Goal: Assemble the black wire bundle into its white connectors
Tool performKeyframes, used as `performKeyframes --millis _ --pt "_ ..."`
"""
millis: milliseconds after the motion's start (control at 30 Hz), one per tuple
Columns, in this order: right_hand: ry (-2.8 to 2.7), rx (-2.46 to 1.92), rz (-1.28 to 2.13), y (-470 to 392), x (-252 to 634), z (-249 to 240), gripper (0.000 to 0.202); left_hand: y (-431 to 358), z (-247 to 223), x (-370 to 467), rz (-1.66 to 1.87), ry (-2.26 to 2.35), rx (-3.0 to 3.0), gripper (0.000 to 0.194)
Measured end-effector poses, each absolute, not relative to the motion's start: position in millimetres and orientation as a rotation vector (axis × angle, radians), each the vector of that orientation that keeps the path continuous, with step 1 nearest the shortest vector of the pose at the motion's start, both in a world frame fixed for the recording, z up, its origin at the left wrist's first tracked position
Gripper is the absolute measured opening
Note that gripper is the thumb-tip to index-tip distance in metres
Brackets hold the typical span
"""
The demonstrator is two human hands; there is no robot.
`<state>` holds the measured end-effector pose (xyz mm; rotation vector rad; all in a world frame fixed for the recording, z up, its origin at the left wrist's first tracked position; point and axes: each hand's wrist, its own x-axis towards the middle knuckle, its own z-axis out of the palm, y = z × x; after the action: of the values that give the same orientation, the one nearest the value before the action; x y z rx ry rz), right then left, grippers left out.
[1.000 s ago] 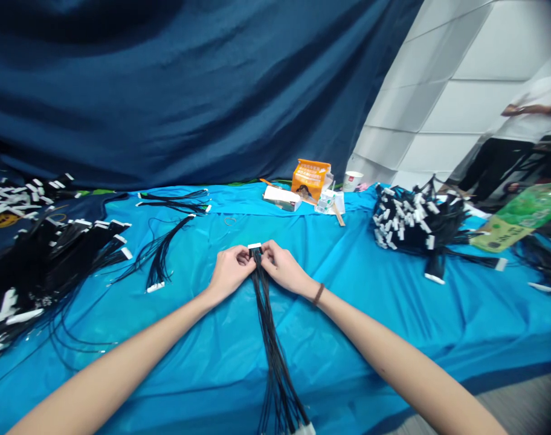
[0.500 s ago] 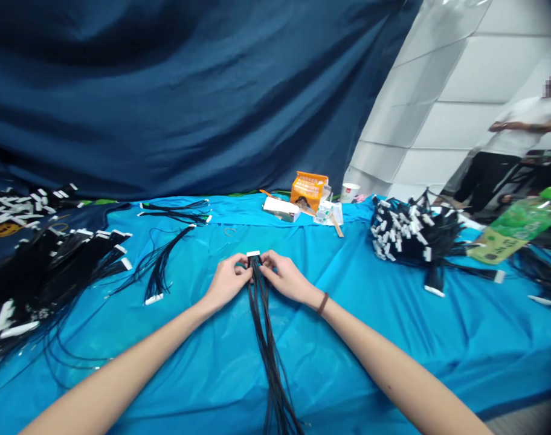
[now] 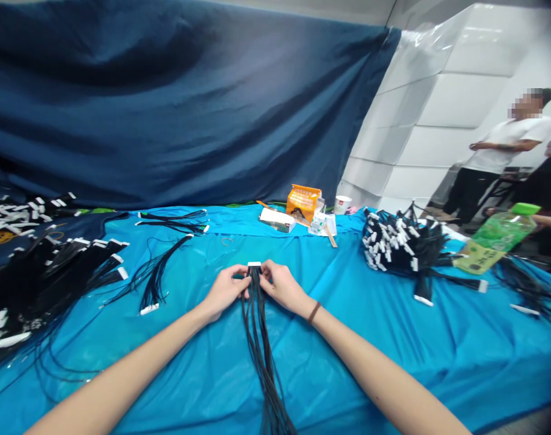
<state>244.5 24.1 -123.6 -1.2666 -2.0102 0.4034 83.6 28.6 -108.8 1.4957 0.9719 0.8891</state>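
A wire harness (image 3: 263, 338) with a white connector (image 3: 254, 264) at its top and long black wires hangs toward me over the blue cloth. My left hand (image 3: 228, 288) pinches the wires at the left, just below the connector. From the other side, my right hand (image 3: 282, 285) grips them with thumb and fingers, a brown band on the wrist. The fingertips hide part of the wires. To the left lies another harness (image 3: 155, 284) with its white connector toward me.
A large pile of harnesses (image 3: 53, 278) covers the left side. Another pile (image 3: 393, 238) sits at the right beside a green-capped bottle (image 3: 497, 238). An orange package (image 3: 303, 204), a white box (image 3: 277, 220) and a paper cup (image 3: 343, 204) stand at the back. A person (image 3: 502, 145) stands beyond.
The camera view has tilted up slightly, so the table things appear lower and the right-side things a little further left. Both hands still hold the harness near its connector.
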Motion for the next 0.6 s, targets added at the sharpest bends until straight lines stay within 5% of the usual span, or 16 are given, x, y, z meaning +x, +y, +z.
performKeyframes --millis 400,600 --pt "-1.834 -1.138 0.823 28.0 243.2 -127.3 0.01 30.7 -110.2 84.2 0.899 0.991 1.462 0.031" --pt "-1.854 -1.183 0.714 27.4 242.3 -127.5 0.011 30.7 -111.3 85.2 0.901 0.992 1.459 0.029"
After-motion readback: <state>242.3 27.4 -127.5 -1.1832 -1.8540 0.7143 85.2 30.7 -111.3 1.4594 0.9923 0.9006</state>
